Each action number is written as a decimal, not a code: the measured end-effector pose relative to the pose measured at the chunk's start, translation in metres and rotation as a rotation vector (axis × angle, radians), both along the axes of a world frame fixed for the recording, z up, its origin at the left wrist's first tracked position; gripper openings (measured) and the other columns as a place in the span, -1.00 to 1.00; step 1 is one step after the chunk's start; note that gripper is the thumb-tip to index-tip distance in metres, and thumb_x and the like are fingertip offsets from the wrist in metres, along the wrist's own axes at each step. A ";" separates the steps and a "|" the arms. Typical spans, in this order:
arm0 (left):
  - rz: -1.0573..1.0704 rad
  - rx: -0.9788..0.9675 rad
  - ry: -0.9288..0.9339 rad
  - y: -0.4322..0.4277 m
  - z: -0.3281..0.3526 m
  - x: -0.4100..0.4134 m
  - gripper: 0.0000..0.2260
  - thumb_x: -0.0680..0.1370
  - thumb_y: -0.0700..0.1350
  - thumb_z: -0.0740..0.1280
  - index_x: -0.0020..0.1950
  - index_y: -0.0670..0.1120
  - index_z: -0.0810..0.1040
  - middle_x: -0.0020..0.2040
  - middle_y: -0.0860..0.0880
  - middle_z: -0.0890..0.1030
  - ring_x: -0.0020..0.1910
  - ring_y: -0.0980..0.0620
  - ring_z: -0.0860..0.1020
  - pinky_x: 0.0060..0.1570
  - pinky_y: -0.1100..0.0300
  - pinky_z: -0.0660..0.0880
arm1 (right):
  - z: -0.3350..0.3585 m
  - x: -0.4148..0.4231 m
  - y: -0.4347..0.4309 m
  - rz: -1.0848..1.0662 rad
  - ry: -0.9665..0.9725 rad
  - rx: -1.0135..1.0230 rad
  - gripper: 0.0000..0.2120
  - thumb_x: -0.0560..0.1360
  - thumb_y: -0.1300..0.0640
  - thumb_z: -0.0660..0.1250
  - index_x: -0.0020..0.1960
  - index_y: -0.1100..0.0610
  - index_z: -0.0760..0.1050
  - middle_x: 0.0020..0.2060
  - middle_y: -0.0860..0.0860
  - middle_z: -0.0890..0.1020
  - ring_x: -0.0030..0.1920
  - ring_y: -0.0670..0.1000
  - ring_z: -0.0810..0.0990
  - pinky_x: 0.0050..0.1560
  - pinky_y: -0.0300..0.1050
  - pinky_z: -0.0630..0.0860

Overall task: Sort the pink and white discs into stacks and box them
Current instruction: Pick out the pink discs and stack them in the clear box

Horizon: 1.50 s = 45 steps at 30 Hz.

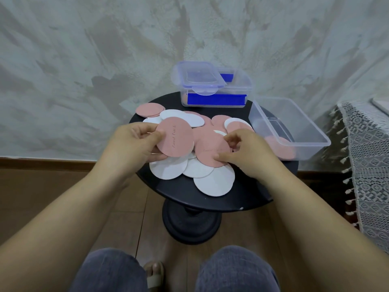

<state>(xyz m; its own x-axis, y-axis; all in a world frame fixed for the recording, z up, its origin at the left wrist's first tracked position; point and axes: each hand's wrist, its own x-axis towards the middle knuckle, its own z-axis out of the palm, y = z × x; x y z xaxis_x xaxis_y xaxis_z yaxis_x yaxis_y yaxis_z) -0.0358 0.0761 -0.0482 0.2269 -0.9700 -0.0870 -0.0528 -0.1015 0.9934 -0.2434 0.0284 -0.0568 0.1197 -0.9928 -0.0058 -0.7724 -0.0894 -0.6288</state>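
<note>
Gripped in left hand: 1 pink disc, above round black table centre. Pinched by right hand: another pink disc atop mixed disc pile. Right edge: open clear box holding pink discs.

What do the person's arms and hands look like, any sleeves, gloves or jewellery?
The left forearm and right forearm are bare, with no sleeves in view. The left hand and right hand wear no gloves, and no rings, watch or bracelet show.
</note>
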 end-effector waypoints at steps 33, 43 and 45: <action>0.023 -0.051 0.014 -0.006 0.002 0.001 -0.85 0.57 -0.22 0.25 -0.11 -0.07 0.60 -0.22 -0.10 0.65 -0.34 0.10 0.62 -0.34 0.35 0.56 | 0.010 0.003 -0.005 0.081 0.189 0.031 -0.56 0.32 -0.09 0.47 0.10 0.11 0.51 -0.05 0.00 0.51 -0.09 0.03 0.51 -0.11 -0.12 0.46; 0.021 -0.016 0.049 -0.003 0.001 -0.001 -0.84 0.56 -0.23 0.26 -0.11 -0.08 0.61 -0.32 0.00 0.68 -0.34 0.10 0.64 -0.36 0.34 0.56 | 0.014 -0.008 0.003 0.007 -0.325 -0.097 -0.79 0.40 0.21 0.44 -0.15 -0.10 0.55 -0.34 -0.09 0.60 -0.41 -0.08 0.48 -0.31 -0.25 0.50; 0.009 0.006 0.085 -0.002 0.002 -0.003 -0.84 0.56 -0.24 0.26 -0.12 -0.08 0.62 -0.29 -0.04 0.68 -0.31 0.06 0.64 -0.36 0.33 0.56 | 0.013 -0.014 0.008 0.067 -0.451 -0.201 -0.68 0.39 0.33 0.42 -0.25 -0.12 0.59 -0.35 -0.12 0.64 -0.34 -0.10 0.58 -0.21 -0.24 0.56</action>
